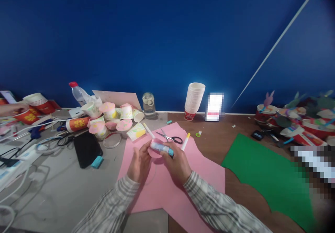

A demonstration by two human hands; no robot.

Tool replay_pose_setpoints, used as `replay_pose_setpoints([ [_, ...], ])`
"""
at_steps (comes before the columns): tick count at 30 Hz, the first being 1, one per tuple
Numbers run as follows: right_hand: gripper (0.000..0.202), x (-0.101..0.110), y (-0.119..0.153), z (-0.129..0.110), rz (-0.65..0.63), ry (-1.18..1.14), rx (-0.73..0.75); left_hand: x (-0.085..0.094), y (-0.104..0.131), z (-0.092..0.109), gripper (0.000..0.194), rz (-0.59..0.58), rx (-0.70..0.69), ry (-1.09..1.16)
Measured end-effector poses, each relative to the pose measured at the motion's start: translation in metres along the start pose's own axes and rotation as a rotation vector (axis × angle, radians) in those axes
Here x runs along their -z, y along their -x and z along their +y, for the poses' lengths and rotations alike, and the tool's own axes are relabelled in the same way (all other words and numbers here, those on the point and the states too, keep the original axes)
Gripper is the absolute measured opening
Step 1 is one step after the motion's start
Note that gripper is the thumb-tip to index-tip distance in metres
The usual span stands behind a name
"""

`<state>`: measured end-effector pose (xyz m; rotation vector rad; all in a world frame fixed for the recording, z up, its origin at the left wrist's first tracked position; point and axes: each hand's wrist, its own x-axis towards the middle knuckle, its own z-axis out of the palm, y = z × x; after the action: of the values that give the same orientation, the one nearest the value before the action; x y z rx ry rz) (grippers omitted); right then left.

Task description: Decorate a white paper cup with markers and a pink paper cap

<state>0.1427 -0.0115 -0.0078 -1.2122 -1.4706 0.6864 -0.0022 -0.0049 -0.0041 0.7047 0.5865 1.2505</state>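
At the frame's centre, a glue stick [160, 147] is held near its teal end by the right hand's curled fingers [167, 154] — seemingly light, stiff, best gripped around the barrel. A pink paper piece [156, 154], likely flimsy, is pinched edgewise by the left hand [139, 166].

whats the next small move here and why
Probably tilt the glue stick so one end meets the pink disc: the right hand holds it lying lengthwise across the disc, which the left hand supports at its edge.
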Motion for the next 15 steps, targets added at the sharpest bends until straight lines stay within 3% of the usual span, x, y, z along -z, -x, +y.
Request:
replay_pose_setpoints([
  [5,0.026,0.005,0.001,-0.009,-0.186,0.521,0.508,0.012,-0.011,0.013,0.071,0.103,0.048,0.029],
  [7,0.03,0.005,0.001,-0.01,-0.178,0.618,0.58,0.013,-0.011,0.012,0.073,0.104,0.068,0.03],
  [12,0.03,0.003,0.001,-0.005,-0.116,0.561,0.49,0.005,-0.006,0.005,0.077,0.072,0.039,0.006],
  [15,0.025,-0.002,0.002,0.0,-0.021,0.2,0.157,0.001,-0.003,0.001,0.077,0.051,0.065,0.038],
])
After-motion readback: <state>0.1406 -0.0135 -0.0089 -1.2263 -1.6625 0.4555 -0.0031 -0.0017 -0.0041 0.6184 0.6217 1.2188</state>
